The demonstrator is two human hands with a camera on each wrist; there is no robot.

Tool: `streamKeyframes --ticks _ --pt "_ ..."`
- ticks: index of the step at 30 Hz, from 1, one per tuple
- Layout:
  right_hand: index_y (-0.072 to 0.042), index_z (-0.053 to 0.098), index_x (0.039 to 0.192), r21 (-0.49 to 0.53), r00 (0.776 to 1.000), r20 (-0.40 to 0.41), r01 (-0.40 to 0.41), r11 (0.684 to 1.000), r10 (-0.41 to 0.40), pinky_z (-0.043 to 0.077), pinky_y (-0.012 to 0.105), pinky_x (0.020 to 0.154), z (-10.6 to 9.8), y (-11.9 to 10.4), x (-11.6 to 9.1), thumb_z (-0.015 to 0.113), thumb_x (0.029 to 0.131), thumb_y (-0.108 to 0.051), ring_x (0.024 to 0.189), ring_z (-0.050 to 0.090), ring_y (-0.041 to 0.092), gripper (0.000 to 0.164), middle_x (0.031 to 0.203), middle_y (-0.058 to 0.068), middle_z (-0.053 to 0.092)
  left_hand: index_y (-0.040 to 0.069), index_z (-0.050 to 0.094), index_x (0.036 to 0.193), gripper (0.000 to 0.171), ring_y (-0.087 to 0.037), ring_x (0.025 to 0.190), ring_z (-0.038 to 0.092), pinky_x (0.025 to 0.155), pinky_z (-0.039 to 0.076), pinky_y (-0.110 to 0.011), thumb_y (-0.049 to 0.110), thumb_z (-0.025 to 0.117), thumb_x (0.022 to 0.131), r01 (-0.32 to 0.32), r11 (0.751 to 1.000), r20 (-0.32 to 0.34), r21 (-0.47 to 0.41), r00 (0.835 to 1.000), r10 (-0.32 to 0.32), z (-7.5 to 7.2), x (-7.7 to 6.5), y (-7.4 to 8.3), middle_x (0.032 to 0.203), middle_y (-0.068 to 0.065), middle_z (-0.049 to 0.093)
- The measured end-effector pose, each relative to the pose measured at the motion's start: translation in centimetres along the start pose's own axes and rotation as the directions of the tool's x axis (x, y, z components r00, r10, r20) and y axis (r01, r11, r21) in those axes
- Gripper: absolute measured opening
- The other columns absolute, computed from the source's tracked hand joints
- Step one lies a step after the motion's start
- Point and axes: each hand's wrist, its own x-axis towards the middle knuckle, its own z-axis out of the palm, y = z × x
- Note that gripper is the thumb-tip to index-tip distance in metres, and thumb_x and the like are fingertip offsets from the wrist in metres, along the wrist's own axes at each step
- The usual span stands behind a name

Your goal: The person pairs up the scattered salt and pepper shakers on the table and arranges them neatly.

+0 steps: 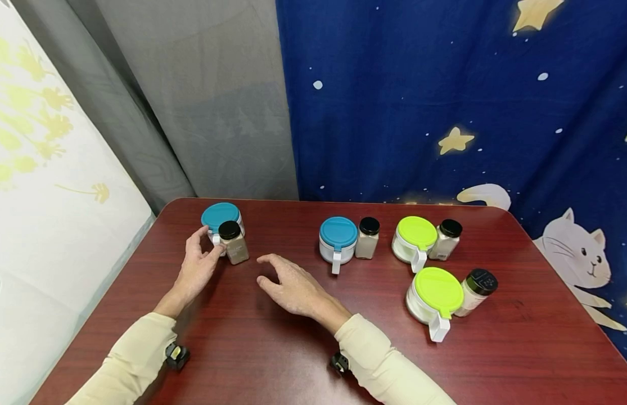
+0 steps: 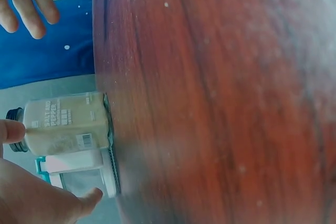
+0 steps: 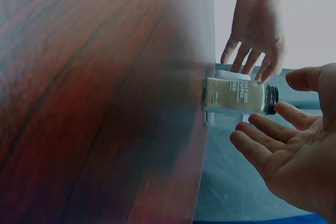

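Note:
At the table's far left stands a white jar with a blue lid and handle (image 1: 220, 215). In front of it is a black-capped salt and pepper shaker bottle (image 1: 235, 246), its label readable in the left wrist view. My left hand (image 1: 195, 270) is beside these two, fingers spread and loosely bent near the jar's handle. Whether its fingertips touch either one, I cannot tell. To the right of the bottle, my right hand (image 1: 295, 289) is held over the table with relaxed fingers and an empty palm. In the right wrist view its fingers (image 3: 257, 150) appear apart from the bottle.
Mid-table, another blue-lidded jar (image 1: 338, 236) stands beside a black-capped bottle (image 1: 367, 239). Farther right are two green-lidded jars, one behind (image 1: 416, 233) and one nearer (image 1: 437, 292), each beside a black-capped bottle. Curtains (image 1: 232, 112) hang behind the table's back edge.

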Motion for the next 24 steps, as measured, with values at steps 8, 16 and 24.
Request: streamKeyframes --ticks 8,16,24 --pt "-0.020 0.054 0.143 -0.021 1.000 0.015 -0.015 1.000 0.016 0.041 0.036 0.107 0.4 0.1 -0.1 0.058 0.103 -0.039 0.133 0.049 0.010 0.044 0.144 -0.005 0.055 -0.001 0.022 0.158 0.068 -0.038 0.139 0.027 0.110 0.032 -0.053 0.017 0.057 0.103 -0.044 0.999 0.004 0.025 0.999 0.044 -0.1 0.2 -0.5 0.154 -0.027 0.020" --pt "-0.020 0.053 0.145 -0.044 1.000 0.020 -0.016 0.999 0.017 0.040 0.036 0.109 0.1 -0.1 0.4 0.058 0.103 -0.039 0.135 0.046 0.009 0.047 0.146 -0.005 0.053 0.003 0.029 0.158 0.063 -0.036 0.126 0.034 0.089 0.033 -0.027 0.022 0.056 0.105 -0.059 0.995 0.020 0.086 0.998 0.057 -0.3 0.2 -0.6 0.155 -0.024 0.020" --pt "-0.021 0.052 0.145 -0.078 0.999 0.031 0.011 0.997 -0.009 0.042 0.034 0.107 0.3 -1.3 2.5 0.058 0.102 -0.037 0.133 0.047 0.007 0.046 0.145 -0.007 0.053 0.001 0.023 0.160 0.065 -0.040 0.139 0.024 0.104 0.033 -0.050 0.022 0.054 0.106 -0.059 0.994 0.044 0.090 0.998 0.056 -0.3 0.4 -0.5 0.158 -0.028 0.017"
